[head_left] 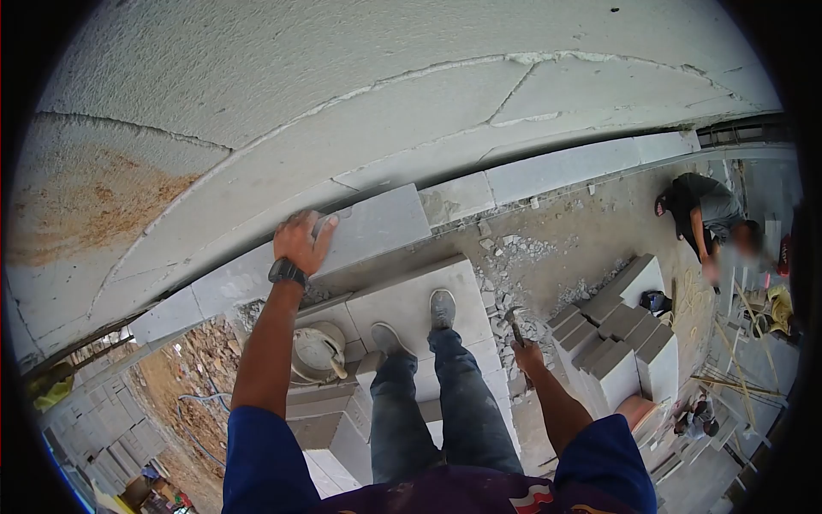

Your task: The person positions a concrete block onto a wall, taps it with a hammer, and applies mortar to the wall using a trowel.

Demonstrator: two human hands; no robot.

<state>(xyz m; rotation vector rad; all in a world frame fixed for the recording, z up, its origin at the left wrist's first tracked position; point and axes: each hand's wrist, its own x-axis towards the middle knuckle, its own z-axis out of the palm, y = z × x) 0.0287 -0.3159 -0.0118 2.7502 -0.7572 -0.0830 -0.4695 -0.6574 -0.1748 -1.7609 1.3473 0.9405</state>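
My left hand [301,242], with a black watch on the wrist, rests on a large pale-grey block [377,227], its fingers spread and the thumb apart. That block sits on the course of blocks [565,171] along the wall. Lower and to the right, my right hand [529,358] is closed around the handle of a hammer [514,324], held head-up over grey rubble. A bucket [318,353] of grey mortar, with a tool handle sticking out, stands left of my feet.
I stand on stacked blocks [411,295]. A stack of cut blocks [612,334] rises at the right, beside broken rubble [514,257]. A co-worker [702,210] bends over at the far right; another person [698,420] is lower down. A rough wall [385,128] fills the top.
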